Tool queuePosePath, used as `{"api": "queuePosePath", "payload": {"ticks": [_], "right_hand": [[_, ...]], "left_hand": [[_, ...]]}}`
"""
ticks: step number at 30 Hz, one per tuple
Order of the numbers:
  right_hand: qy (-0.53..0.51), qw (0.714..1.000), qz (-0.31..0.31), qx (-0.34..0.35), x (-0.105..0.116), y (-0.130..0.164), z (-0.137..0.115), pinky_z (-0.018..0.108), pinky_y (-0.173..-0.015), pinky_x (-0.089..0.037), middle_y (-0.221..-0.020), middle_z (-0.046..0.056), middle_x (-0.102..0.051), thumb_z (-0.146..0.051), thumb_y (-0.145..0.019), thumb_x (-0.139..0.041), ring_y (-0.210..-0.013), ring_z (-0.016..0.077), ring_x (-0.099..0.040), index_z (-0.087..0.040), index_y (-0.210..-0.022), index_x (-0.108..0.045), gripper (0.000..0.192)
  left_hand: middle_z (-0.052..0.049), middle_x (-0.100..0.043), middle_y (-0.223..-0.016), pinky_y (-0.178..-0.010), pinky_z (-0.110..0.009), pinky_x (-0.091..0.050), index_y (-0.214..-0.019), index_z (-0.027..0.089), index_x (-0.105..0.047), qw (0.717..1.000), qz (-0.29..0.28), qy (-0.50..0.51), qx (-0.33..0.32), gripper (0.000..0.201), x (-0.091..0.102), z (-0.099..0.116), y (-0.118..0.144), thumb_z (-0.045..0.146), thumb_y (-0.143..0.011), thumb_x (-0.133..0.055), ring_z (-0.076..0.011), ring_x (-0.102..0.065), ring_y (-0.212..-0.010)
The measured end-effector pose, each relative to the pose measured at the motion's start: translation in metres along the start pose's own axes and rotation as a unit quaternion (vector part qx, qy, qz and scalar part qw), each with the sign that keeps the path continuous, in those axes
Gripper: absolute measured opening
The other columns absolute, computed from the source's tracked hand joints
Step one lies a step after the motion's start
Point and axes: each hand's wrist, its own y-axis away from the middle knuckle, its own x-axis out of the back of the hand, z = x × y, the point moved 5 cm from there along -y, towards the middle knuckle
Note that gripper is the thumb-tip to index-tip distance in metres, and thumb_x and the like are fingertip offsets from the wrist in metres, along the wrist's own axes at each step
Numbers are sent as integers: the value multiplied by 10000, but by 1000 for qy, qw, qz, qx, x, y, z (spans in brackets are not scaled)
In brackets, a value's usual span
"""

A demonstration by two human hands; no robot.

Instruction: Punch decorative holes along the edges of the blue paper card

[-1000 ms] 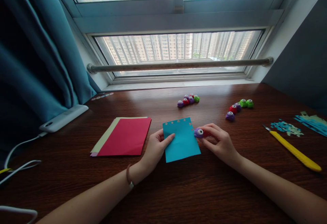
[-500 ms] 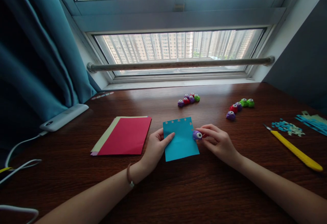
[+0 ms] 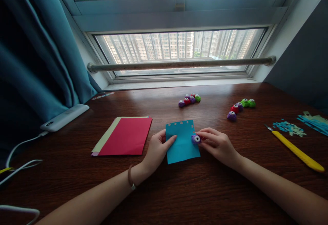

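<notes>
At the middle of the dark wooden table (image 3: 179, 190), the blue paper sheet (image 3: 182, 143) lies flat, a row of small punched shapes running along its far edge and down into the right corner. The left hand (image 3: 156, 151) rests on the sheet's left edge, fingers loosely curled, thumb and forefinger pinning the paper down rather than gripping it. The right hand (image 3: 217, 145) has its fingertips closed around a small purple punch (image 3: 196, 139), which sits right on the sheet's right edge, touching the paper.

Left of the sheet, a stack of coloured paper (image 3: 123, 136) with a red sheet on top lies near but apart. Farther back, a cluster of small punches (image 3: 189, 100) sits by the window, and a second row of punches (image 3: 240, 107) curves off to the right. Far right, a yellow craft knife (image 3: 294, 151) lies aslant, with blue paper scraps (image 3: 289, 128) just beyond it. At the left edge, a white device (image 3: 64, 117) with a cable lies beside the teal curtain (image 3: 33, 57).
</notes>
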Motion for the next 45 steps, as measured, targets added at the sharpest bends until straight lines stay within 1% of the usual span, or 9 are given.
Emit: {"api": "queuePosePath", "payload": {"ticks": [6, 10, 12, 15, 18, 26, 30, 38, 45], "right_hand": [[11, 1000, -2, -9, -2, 0, 2, 287, -734, -542, -1038, 53, -564, -164, -835, -548, -883, 189, -579, -239, -1104, -607, 285], [41, 999, -18, -1, -3, 0, 1, 309, -767, -513, -1009, 46, -589, -156, -819, -577, -887, 197, -579, -241, -1077, -614, 274], [52, 998, -33, 0, -4, 0, 2, 319, -796, -498, -1000, 43, -599, -161, -814, -593, -890, 199, -579, -243, -1075, -615, 274], [62, 997, -47, -9, -5, -1, 3, 316, -811, -485, -997, 41, -604, -164, -805, -614, -893, 196, -578, -232, -1065, -621, 269], [71, 996, -49, -18, -6, -1, 5, 311, -816, -475, -987, 43, -605, -162, -796, -631, -894, 193, -573, -217, -1039, -632, 250], [75, 996, -51, -28, -6, -1, 7, 297, -807, -463, -981, 42, -605, -142, -790, -642, -885, 180, -566, -196, -1034, -635, 250], [77, 995, -51, -26, -5, -2, 7, 299, -815, -457, -990, 44, -604, -135, -792, -639, -896, 179, -562, -188, -1041, -633, 254], [75, 995, -51, -27, -6, -1, 7, 306, -824, -453, -992, 53, -604, -136, -786, -646, -904, 185, -560, -181, -1043, -638, 261], [76, 995, -53, -28, -6, -2, 7, 309, -824, -452, -989, 53, -603, -136, -787, -643, -905, 184, -556, -183, -1054, -636, 272]], "left_hand": [[-66, -647, -896, -674, -321, -495, -937, 148, -611, 997, -3, -71, -28, 342, 0, -2, -2, 461, -805, -569, -246, -595, -806], [-39, -593, -791, -729, -329, -423, -734, 171, -627, 982, 37, -174, -66, 253, 7, -1, -3, 419, -777, -607, -240, -519, -819], [-37, -568, -781, -766, -338, -383, -682, 181, -626, 970, 52, -222, -81, 228, 9, 1, -4, 393, -767, -619, -245, -477, -846], [-39, -570, -806, -778, -342, -363, -717, 192, -646, 957, 50, -270, -91, 196, 9, 3, -4, 375, -775, -605, -246, -460, -852], [-46, -581, -829, -776, -343, -363, -749, 191, -659, 948, 45, -301, -93, 185, 7, 3, -4, 364, -777, -601, -247, -457, -850], [-34, -585, -832, -768, -336, -380, -755, 186, -663, 932, 45, -349, -91, 149, 7, 0, -5, 325, -777, -613, -235, -460, -837], [-31, -580, -821, -768, -330, -387, -724, 182, -656, 927, 46, -362, -89, 145, 7, -1, -6, 314, -777, -626, -230, -463, -839], [-27, -564, -777, -749, -320, -397, -640, 182, -626, 919, 50, -382, -84, 209, 6, -2, -6, 328, -790, -614, -221, -469, -815], [-25, -565, -785, -747, -320, -402, -661, 179, -618, 912, 47, -398, -84, 201, 6, -2, -6, 326, -798, -614, -221, -470, -817]]}}
